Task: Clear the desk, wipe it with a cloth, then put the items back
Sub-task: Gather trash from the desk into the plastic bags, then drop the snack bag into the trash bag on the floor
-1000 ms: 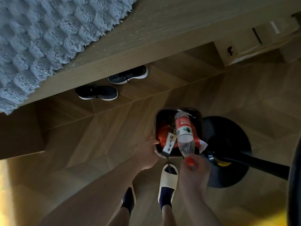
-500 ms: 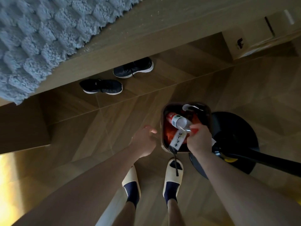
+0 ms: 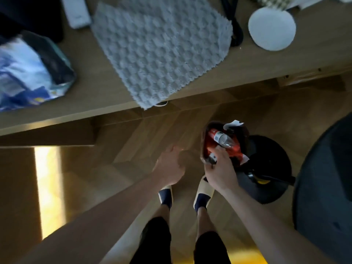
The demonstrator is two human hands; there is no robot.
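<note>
Bottle [image 3: 224,140] now lies in the bin [image 3: 204,134] at centre right; right hand [image 3: 221,171] grip clenched on a small tag there. Left hand [image 3: 170,165] released, off the bin. Bench [image 3: 247,61] above still carries the cloth [image 3: 162,50], so clearing isn't finished.

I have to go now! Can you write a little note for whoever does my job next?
Left hand: open, holding nothing, over the floor.
Right hand: at the bin's near rim, pinching a small tagged thing; what it is, I cannot tell.
Plastic bottle already lies in the bin.
Still on the desk: grey cloth, blue-and-white bag, white round thing, remote.
Left: finish clearing, wipe, put back.
</note>
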